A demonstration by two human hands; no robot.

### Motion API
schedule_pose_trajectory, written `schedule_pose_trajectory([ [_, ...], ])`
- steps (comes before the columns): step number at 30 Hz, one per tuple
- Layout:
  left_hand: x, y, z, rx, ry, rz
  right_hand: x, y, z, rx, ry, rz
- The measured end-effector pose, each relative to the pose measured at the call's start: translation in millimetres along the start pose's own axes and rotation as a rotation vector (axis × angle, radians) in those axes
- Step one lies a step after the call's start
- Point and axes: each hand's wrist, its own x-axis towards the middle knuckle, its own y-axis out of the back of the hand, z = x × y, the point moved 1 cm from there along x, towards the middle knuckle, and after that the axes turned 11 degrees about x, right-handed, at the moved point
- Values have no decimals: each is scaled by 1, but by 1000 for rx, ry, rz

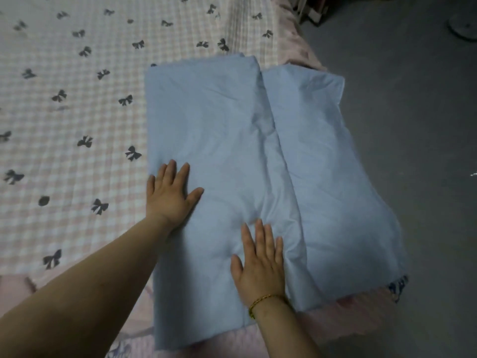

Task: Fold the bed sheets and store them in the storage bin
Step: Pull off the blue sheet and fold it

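A light blue bed sheet [227, 125] lies folded in a long rectangle on the bed's right side, with a deep crease running down its middle; its right half hangs over the bed edge. My left hand [170, 195] presses flat on the sheet's left edge, fingers straight and spread. My right hand [260, 264], with a gold bracelet on the wrist, lies flat on the sheet nearer to me, beside the crease. No storage bin is in view.
The bed [64, 112] wears a pink checked cover with dark bow prints and a pink skirt at its edge. Grey floor [413, 112] runs along the right. A round white base [464, 25] and some furniture legs [309, 11] stand at the top right.
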Motion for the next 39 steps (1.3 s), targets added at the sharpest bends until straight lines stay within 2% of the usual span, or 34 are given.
schedule_pose_trajectory([
  [2, -1, -1, -27, -126, 108, -7, 3, -7, -3, -44, -15, -4],
  [4, 0, -1, -41, -290, 126, 22, 8, -1, -13, -64, -90, 28],
  [7, 4, 3, -48, -674, 232, 61, 14, 4, -58, -27, -234, -11],
  [9, 7, 9, -48, -930, 345, 12, 3, -3, -96, -19, -134, 38],
  [11, 11, 11, -50, -1054, 370, -60, -13, -22, -127, 8, -4, 4],
  [13, 15, 11, -54, -1112, 355, -153, -25, -56, -133, -38, 77, 25],
  [17, 28, 10, -61, -1093, 311, -276, -18, -71, -130, -55, 54, 120],
  [19, 35, 11, -60, -1083, 274, -286, -13, -64, -131, 33, -9, 4],
  [23, 47, 16, -56, -1067, 238, -235, -16, -64, -131, 82, -11, 23],
  [27, 49, 23, -47, -1013, 208, -169, -7, -42, -122, 150, 47, 156],
  [29, 46, 35, -43, -1083, 165, -171, -11, -25, -124, 176, 101, 278],
  [34, 33, 101, -40, -1295, 47, -121, -27, 16, -168, 232, 168, 389],
  [37, 21, 147, -68, -1352, 22, -64, -37, 39, -214, 257, 241, 363],
  [39, 12, 167, -106, -1370, 54, -30, -48, 47, -249, 239, 305, 269],
])
